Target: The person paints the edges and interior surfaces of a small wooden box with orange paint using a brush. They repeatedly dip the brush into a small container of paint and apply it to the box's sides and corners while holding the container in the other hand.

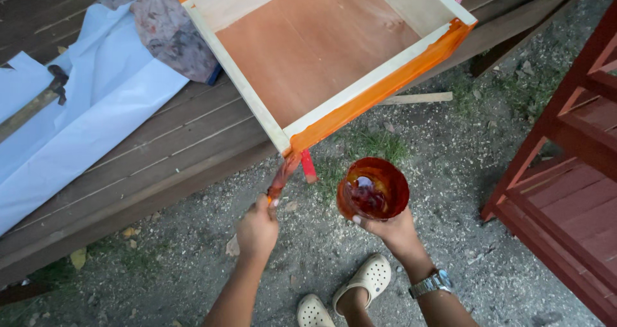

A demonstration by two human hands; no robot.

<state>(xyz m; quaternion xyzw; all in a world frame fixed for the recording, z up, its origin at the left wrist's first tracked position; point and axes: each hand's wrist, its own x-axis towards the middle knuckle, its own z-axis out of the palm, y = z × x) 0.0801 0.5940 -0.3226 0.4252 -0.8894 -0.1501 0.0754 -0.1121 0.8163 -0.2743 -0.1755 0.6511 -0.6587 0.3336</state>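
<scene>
Orange-wet bristles meet the wooden drawer [315, 44] at its near corner: our left hand [257, 227] pinches the brush [284, 176], handle slanting up-right, while our right hand [393, 227] wraps the paint cup [373, 189] just beside, below the painted edge.

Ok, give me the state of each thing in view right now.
Left hand: gripping paintbrush, bristles at the box corner.
Right hand: holding paint cup, open, orange stain inside.
Wooden box: front edge wet orange, inside unpainted.
Hammer: lying on white sheet.
Red shelf: fully painted.
</scene>
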